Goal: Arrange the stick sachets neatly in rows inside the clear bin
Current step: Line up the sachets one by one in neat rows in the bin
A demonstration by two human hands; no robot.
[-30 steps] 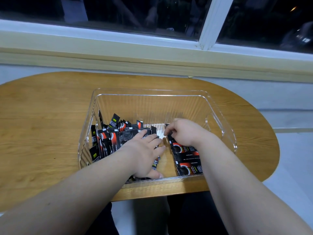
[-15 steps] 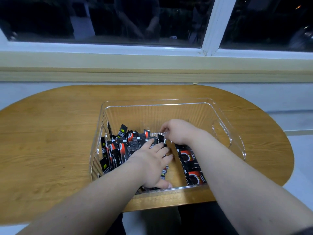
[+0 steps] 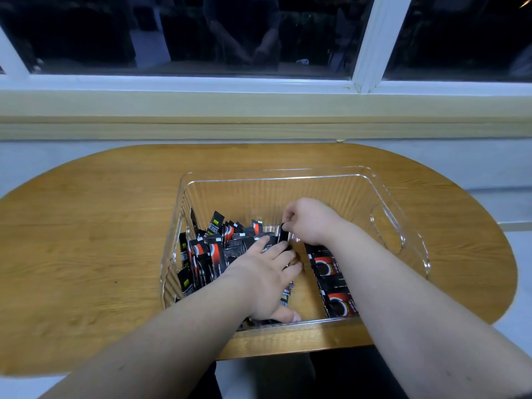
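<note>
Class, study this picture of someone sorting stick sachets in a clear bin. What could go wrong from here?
The left hand presses flat on the loose heap; lifting it may let upright sachets topple into the bare gap.
The right hand pinches a black sachet while its forearm crosses the laid row, which it could knock askew.
The clear bin sits near the front edge of the table; a pull might slide it off.

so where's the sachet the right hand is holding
Head view, middle of the clear bin: the sachet, pinched by the right hand, just beyond the left hand.
</note>
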